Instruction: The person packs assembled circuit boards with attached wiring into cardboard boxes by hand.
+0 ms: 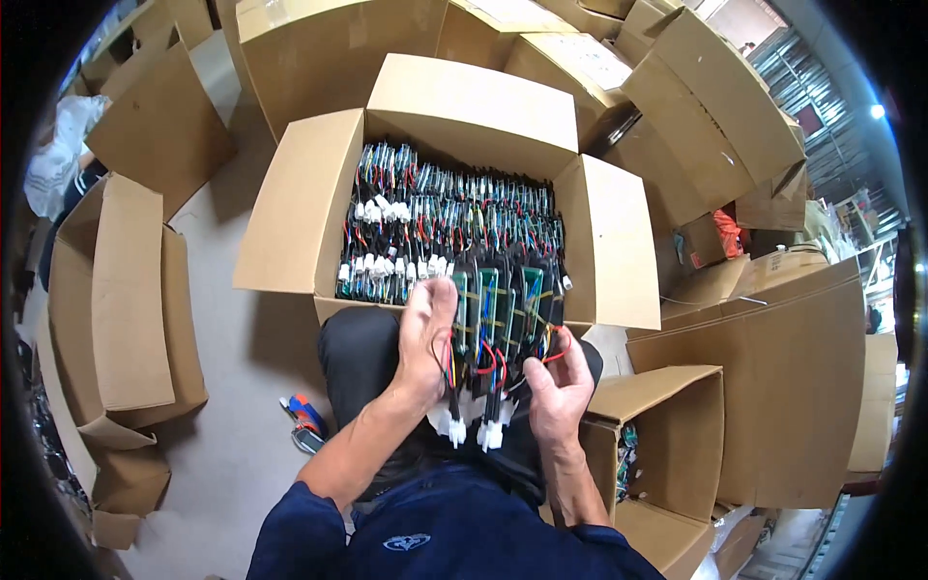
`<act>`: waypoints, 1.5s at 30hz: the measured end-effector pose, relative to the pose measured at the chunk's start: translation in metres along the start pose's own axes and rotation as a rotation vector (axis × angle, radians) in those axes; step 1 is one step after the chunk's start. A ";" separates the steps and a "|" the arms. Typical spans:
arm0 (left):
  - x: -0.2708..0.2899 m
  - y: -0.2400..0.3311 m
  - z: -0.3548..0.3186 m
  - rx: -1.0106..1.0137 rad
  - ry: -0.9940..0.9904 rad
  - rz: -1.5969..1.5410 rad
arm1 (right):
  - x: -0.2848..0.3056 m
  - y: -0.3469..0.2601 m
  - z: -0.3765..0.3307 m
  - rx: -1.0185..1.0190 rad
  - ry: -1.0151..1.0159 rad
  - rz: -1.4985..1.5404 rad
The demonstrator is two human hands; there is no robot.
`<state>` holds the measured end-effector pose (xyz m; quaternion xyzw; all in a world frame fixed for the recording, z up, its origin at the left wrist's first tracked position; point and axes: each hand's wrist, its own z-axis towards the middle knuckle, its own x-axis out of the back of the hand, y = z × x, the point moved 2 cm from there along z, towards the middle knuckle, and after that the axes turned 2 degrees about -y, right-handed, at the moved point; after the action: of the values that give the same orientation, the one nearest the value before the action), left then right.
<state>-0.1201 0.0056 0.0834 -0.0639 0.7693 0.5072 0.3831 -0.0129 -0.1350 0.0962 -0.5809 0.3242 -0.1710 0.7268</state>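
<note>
Between my two hands, above my lap, is a bundle of green circuit boards (498,307) with black edges, yellowish bands and coloured wires. White plug connectors (490,435) dangle from its lower end. My left hand (425,333) presses on the bundle's left side, fingers closed against it. My right hand (561,391) grips the lower right side, with a red wire looping by its fingers. Just beyond stands an open cardboard box (333,208), filled with rows of similar boards (464,208) set on edge, with white connectors among them. The bundle overlaps the box's near edge in view.
Open cardboard cartons stand at the left (135,300) and at the lower right (667,464); the right one holds a few boards (626,454). A red and blue tool (307,416) lies on the floor beside my left leg. Larger boxes (338,48) are stacked behind.
</note>
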 end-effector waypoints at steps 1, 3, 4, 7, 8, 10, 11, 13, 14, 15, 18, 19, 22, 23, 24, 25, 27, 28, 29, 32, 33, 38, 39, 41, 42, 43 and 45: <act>0.006 0.001 0.021 -0.125 0.061 0.162 | -0.005 0.000 0.017 -0.010 0.003 -0.004; 0.014 0.010 0.063 -0.240 0.136 0.432 | -0.014 0.004 0.053 -0.034 0.019 -0.035; 0.017 0.018 0.081 -0.232 0.158 0.546 | -0.015 0.013 0.070 -0.043 0.018 -0.041; 0.033 0.012 0.145 -0.154 0.136 0.557 | -0.021 0.050 0.122 -0.105 0.016 0.015; 0.044 0.010 0.162 -0.194 0.163 0.613 | -0.025 0.061 0.137 -0.149 -0.011 0.057; 0.040 0.017 0.184 -0.072 0.200 0.631 | -0.018 0.085 0.170 -0.182 -0.018 0.075; 0.042 0.012 0.197 -0.064 0.140 0.711 | -0.017 0.094 0.185 -0.168 -0.009 0.056; 0.040 0.004 0.217 -0.125 0.056 0.794 | -0.015 0.111 0.219 -0.175 -0.041 0.010; 0.032 0.001 0.227 -0.209 0.095 0.784 | -0.013 0.122 0.236 -0.183 -0.007 -0.069; 0.042 -0.002 0.243 -0.176 0.090 0.769 | -0.021 0.129 0.251 -0.158 -0.010 -0.114; 0.066 -0.027 0.307 -0.178 0.084 0.859 | -0.027 0.164 0.303 -0.135 -0.085 -0.166; 0.088 -0.027 0.326 -0.245 0.198 0.944 | -0.043 0.182 0.317 -0.152 -0.111 -0.224; 0.110 -0.035 0.353 -0.203 0.331 1.296 | -0.046 0.250 0.348 -0.164 -0.094 -0.623; 0.116 -0.039 0.350 -0.286 0.294 1.420 | -0.050 0.263 0.344 -0.112 -0.046 -0.683; 0.119 -0.039 0.342 -0.366 0.256 1.545 | -0.057 0.263 0.338 -0.100 -0.040 -0.676; 0.112 -0.046 0.339 -0.387 0.261 1.569 | -0.046 0.262 0.339 -0.114 -0.051 -0.675; 0.113 -0.045 0.342 -0.394 0.215 1.565 | -0.040 0.258 0.334 -0.052 -0.071 -0.673; 0.117 -0.042 0.342 -0.351 0.199 1.573 | -0.050 0.253 0.328 -0.018 -0.055 -0.704; 0.119 -0.041 0.342 -0.351 0.201 1.580 | -0.056 0.257 0.328 0.030 -0.055 -0.713; 0.107 -0.034 0.343 -0.159 0.101 1.657 | -0.049 0.274 0.343 -0.004 -0.019 -0.862; 0.111 -0.025 0.344 -0.249 0.143 1.722 | -0.059 0.266 0.342 -0.067 -0.025 -0.869; 0.064 -0.018 0.347 -0.927 -0.447 1.580 | -0.048 0.275 0.341 0.108 0.119 -0.881; 0.064 -0.025 0.353 -1.007 -0.629 1.660 | -0.051 0.282 0.340 0.162 0.119 -0.881; 0.084 -0.036 0.372 -0.914 -0.727 1.785 | -0.063 0.281 0.334 0.102 0.023 -0.887; 0.087 -0.030 0.385 -0.860 -0.729 1.853 | -0.061 0.274 0.333 0.123 0.014 -0.895; 0.090 -0.034 0.388 -0.787 -0.676 1.853 | -0.059 0.270 0.329 0.075 -0.015 -0.880; 0.092 -0.042 0.386 -0.771 -0.647 1.905 | -0.054 0.272 0.332 0.125 -0.042 -0.850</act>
<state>0.0386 0.3325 -0.0819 0.5821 0.1529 0.7980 -0.0301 0.1352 0.2144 -0.1112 -0.6212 0.0302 -0.4626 0.6318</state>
